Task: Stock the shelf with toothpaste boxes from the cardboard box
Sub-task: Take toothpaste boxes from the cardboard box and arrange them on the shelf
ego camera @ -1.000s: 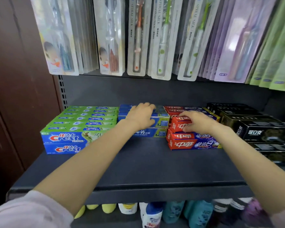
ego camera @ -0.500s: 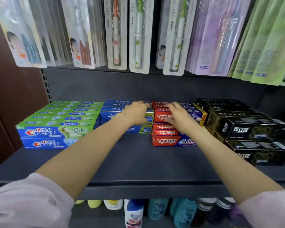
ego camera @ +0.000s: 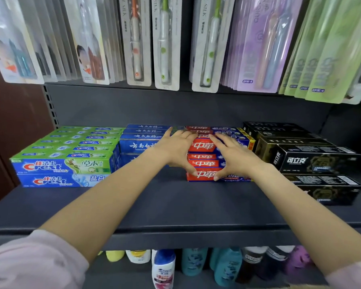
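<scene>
Red toothpaste boxes (ego camera: 202, 147) are stacked in the middle of the dark shelf (ego camera: 175, 205). My left hand (ego camera: 175, 151) lies flat against the stack's left side, where it meets the blue toothpaste boxes (ego camera: 138, 142). My right hand (ego camera: 233, 157) lies on the stack's right side, fingers spread over the top. Both thumbs touch the front of the lowest red box. Neither hand is closed around a box. The cardboard box is out of view.
Green and blue Crest boxes (ego camera: 67, 155) fill the shelf's left end and black boxes (ego camera: 311, 159) its right end. Toothbrush packs (ego camera: 165, 42) hang low above the shelf. Shampoo bottles (ego camera: 163, 268) stand on the shelf below. A brown wall (ego camera: 13, 122) closes the left side.
My left hand has slid right from the blue boxes to the red stack's left side. The right hand has shifted a little, so both hands now flank the red stack.
</scene>
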Tool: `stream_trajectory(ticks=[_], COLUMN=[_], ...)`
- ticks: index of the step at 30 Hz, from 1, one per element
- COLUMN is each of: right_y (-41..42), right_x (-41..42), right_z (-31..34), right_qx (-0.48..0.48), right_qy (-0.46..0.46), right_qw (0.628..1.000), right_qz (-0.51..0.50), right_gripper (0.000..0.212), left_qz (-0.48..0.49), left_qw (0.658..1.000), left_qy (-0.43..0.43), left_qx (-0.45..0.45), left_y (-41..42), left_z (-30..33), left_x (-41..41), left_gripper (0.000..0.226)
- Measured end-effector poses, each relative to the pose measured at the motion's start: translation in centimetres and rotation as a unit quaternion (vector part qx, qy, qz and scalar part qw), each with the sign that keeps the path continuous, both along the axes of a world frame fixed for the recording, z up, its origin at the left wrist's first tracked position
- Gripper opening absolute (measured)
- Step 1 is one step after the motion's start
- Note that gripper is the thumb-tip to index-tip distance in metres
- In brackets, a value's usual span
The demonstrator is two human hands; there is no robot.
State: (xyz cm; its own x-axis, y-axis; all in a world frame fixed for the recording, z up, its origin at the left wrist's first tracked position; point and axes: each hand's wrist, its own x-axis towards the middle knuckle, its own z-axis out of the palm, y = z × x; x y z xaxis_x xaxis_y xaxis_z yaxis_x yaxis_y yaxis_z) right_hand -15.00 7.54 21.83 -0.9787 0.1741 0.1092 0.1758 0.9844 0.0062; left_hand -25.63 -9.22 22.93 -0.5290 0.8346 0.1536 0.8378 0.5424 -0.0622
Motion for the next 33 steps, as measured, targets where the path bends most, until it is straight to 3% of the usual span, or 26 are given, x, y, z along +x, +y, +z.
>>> stream_trajectory(ticks=[6, 10, 14, 22, 26, 29, 33], right_y=[-0.4, -1.2, -1.1, -1.3, -1.7, -2.2, -2.3], right_x=[0.9, 1.9, 2.4, 2.4, 2.6, 3.6, 5.3], right_z=[-0.5, -1.4, -2.7, -2.6, -2.2, -1.8, -0.4], right_qx=[0.008, 0.043, 0.011, 0.005, -0.070, -0.129, -0.119], right_qy=[0.027, 0.087, 0.052, 0.047, 0.029, 0.068, 0.118], right_qw=[1.000, 0.995, 0.999, 0.999, 0.997, 0.989, 0.985], right_qz=[-0.009, 0.014, 0.006, -0.004, -0.008, -0.018, -0.039], right_gripper=[0.121, 0.094, 0.076, 0.074, 0.077, 0.075, 0.061], left_qz=[0.013, 0.017, 0.024, 0.047, 0.054, 0.033, 0.022], left_qw=[0.999, 0.997, 0.997, 0.995, 0.995, 0.993, 0.990], left_qy=[0.020, 0.032, 0.002, -0.014, 0.005, 0.015, 0.027], left_qx=[0.024, 0.068, 0.074, 0.084, 0.087, 0.113, 0.136], left_y=[-0.3, -0.8, -1.6, -1.4, -1.0, -0.7, -0.2], left_z=[-0.8, -1.4, -1.9, -1.9, -1.8, -1.8, -1.0], left_x=[0.5, 0.8, 0.9, 1.2, 2.5, 3.6, 4.4], left_gripper=[0.117, 0.120, 0.114, 0.107, 0.104, 0.093, 0.068])
